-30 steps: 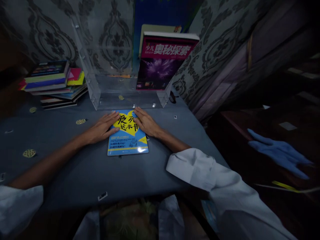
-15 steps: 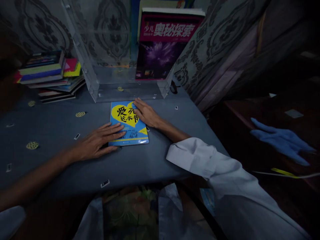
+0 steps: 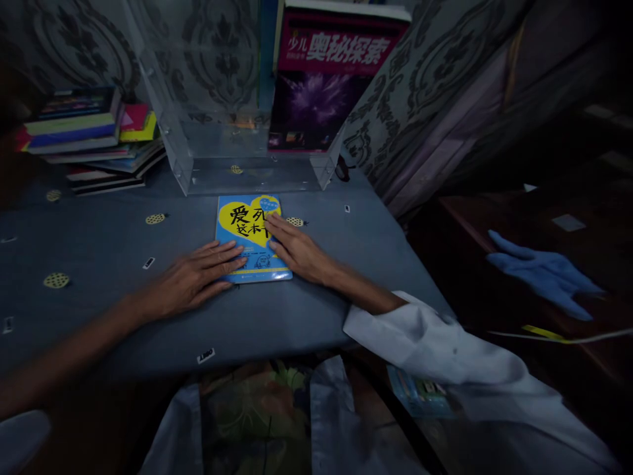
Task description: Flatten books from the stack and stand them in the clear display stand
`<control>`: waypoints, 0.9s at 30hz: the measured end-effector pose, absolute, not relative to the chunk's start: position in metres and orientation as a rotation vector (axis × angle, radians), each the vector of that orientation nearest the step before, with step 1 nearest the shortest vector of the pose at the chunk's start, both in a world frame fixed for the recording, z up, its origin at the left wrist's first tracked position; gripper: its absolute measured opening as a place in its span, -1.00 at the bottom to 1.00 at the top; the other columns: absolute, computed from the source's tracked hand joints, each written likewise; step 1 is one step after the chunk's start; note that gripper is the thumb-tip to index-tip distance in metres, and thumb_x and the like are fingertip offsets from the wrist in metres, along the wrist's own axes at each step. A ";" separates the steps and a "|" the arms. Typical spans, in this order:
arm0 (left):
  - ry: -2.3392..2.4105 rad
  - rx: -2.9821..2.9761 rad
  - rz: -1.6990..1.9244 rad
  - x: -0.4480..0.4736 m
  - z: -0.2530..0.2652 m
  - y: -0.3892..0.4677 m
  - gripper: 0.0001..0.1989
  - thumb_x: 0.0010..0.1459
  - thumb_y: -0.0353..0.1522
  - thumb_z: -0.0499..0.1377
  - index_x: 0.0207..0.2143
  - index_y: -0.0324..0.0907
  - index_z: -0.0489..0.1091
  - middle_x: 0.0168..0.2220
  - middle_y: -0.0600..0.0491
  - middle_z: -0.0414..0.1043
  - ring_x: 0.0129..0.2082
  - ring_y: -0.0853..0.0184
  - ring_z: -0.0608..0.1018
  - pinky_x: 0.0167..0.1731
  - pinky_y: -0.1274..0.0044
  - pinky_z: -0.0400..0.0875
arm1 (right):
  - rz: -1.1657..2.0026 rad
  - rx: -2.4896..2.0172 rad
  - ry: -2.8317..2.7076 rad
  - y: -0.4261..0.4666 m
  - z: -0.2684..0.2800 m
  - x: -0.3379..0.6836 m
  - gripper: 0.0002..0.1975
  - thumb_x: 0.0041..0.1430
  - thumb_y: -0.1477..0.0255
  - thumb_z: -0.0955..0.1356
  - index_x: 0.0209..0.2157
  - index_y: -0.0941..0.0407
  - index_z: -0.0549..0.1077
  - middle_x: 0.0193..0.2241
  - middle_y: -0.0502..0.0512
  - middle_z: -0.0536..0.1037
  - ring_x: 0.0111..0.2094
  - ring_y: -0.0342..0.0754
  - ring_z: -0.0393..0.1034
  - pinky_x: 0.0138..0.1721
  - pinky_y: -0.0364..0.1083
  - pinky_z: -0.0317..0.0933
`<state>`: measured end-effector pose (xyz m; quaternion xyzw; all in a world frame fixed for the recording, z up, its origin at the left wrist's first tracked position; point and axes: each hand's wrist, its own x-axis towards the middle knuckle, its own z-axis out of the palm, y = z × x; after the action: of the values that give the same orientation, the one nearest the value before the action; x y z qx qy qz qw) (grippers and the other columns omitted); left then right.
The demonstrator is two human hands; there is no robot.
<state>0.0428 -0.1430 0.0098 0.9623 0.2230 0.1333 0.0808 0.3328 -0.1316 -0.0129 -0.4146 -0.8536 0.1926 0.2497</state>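
Observation:
A blue book (image 3: 252, 256) with a yellow heart and black Chinese characters on its cover lies closed on the grey-blue tablecloth (image 3: 277, 323). My left hand (image 3: 200, 274) rests flat across its lower left corner, fingers stretched out. On the right edge of the cover lies my right hand (image 3: 299, 247), its fingers extended and covering part of the heart. Neither hand grips anything. Just behind the book stands a clear acrylic book rack (image 3: 208, 175). A magenta and purple book (image 3: 321, 92) stands upright in its right side.
A stack of books (image 3: 93, 142) sits at the back left of the table. Dark glasses (image 3: 342, 169) lie beside the rack's right foot. Off to the right, a blue glove (image 3: 544, 267) rests on a dark reddish surface (image 3: 465, 218). A patterned wall and curtain stand behind.
My right hand has slid down and slightly right along the book's right edge, uncovering the small blue heart near the top. My left hand stays on the lower left corner. The view has shifted slightly.

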 end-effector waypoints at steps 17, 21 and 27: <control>0.739 3.018 0.514 0.052 0.002 -0.148 -0.54 0.45 -0.21 -0.04 0.30 -0.13 0.25 0.29 -0.10 0.29 0.29 0.15 0.36 0.26 0.20 0.31 | 0.385 -1.117 -2.462 -0.185 -0.006 0.321 -0.50 0.44 0.38 0.16 0.32 0.27 0.21 0.33 0.37 0.22 0.41 0.11 -0.03 0.39 0.24 -0.04; 0.719 3.016 0.580 0.052 0.000 -0.150 -0.59 0.45 -0.27 -0.02 0.25 -0.13 0.33 0.24 -0.06 0.37 0.27 0.18 0.39 0.24 0.24 0.35 | 0.301 -1.036 -2.517 -0.214 -0.006 0.302 -0.49 0.40 0.44 0.24 0.33 0.25 0.21 0.32 0.36 0.24 0.40 0.11 -0.02 0.39 0.20 -0.01; 0.687 3.059 0.678 0.050 0.003 -0.161 -0.62 0.42 -0.36 0.03 0.23 -0.15 0.35 0.15 -0.09 0.48 0.18 0.19 0.49 0.16 0.33 0.46 | 0.230 -0.997 -2.577 -0.222 -0.012 0.286 -0.52 0.42 0.46 0.22 0.30 0.27 0.23 0.34 0.34 0.20 0.41 0.08 -0.06 0.40 0.17 0.00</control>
<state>0.0496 -0.1614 0.0033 0.9531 0.2142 0.2111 -0.0328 0.2856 -0.2220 -0.0122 -0.3535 -0.9137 0.0815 0.1833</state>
